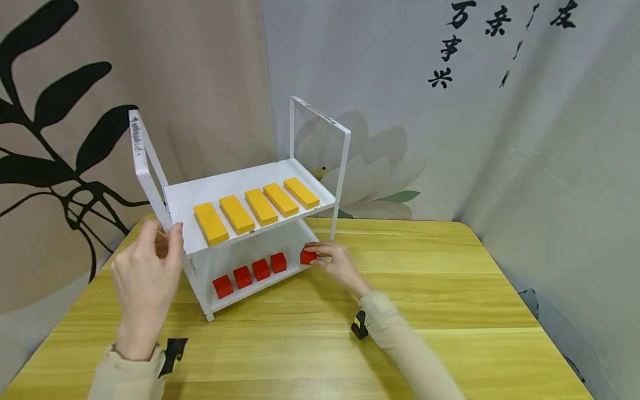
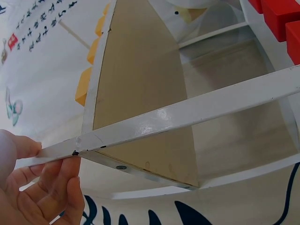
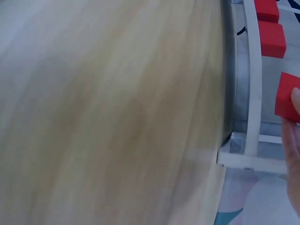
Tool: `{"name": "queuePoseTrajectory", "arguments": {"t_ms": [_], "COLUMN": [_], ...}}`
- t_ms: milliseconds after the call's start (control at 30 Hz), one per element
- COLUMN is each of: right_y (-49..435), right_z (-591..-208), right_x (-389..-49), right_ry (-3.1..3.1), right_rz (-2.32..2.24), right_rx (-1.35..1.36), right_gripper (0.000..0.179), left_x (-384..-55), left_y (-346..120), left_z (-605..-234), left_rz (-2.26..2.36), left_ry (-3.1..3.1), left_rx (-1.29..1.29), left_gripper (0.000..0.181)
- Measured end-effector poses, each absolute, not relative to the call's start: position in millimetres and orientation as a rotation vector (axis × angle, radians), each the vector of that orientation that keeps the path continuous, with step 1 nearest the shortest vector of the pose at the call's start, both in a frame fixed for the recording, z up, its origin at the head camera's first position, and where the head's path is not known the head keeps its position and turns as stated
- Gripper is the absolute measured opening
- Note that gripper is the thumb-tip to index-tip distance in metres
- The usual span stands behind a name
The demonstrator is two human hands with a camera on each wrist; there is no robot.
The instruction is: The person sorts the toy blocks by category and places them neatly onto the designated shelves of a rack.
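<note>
A white two-tier rack (image 1: 225,182) stands on the table, tilted to my view. My left hand (image 1: 146,278) grips the rack's left upright, thumb on one side and fingers on the other; the left wrist view shows this hand (image 2: 47,192) around the white bar (image 2: 187,110). At the right end of the lower tier, my right hand (image 1: 341,268) pinches a red cube (image 1: 307,256), also seen in the right wrist view as a red cube (image 3: 284,96). Several more red cubes (image 1: 243,276) sit in a row to its left. Yellow blocks (image 1: 237,214) line the upper tier.
The wooden table (image 1: 450,278) runs out to the right and front of the rack. Behind hangs a curtain (image 1: 210,83) with a dark leaf print and black characters. The rack's right upright frame (image 1: 342,166) rises just above my right hand.
</note>
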State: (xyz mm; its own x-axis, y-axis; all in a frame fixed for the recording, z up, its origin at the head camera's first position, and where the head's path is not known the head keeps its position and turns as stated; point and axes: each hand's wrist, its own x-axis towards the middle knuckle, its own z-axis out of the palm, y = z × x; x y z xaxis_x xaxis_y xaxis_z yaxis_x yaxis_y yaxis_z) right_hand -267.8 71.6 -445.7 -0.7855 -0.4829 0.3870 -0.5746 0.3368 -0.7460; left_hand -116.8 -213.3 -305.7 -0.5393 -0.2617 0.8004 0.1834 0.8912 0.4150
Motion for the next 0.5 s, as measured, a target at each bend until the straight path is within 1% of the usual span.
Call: {"name": "queuePoseTrajectory", "arguments": {"t_ms": [300,500], "right_y": [52.2,44.7], "right_z": [-447.9,-446.2], "right_x": [-268.7,-269.3], "right_ry": [-2.577,-2.629], "right_rz": [1.510,1.449], "right_rx": [0.988,0.993], "right_gripper": [0.032,0.033], "left_x": [-117.0,-117.0], "left_y": [-214.5,-214.4], "left_z": [-306.7,-306.7], "left_rz": [-0.572,-0.572], "left_ry": [-2.062,-2.053], "left_rx": [0.057,0.050], "left_gripper": [0.027,0.027]}}
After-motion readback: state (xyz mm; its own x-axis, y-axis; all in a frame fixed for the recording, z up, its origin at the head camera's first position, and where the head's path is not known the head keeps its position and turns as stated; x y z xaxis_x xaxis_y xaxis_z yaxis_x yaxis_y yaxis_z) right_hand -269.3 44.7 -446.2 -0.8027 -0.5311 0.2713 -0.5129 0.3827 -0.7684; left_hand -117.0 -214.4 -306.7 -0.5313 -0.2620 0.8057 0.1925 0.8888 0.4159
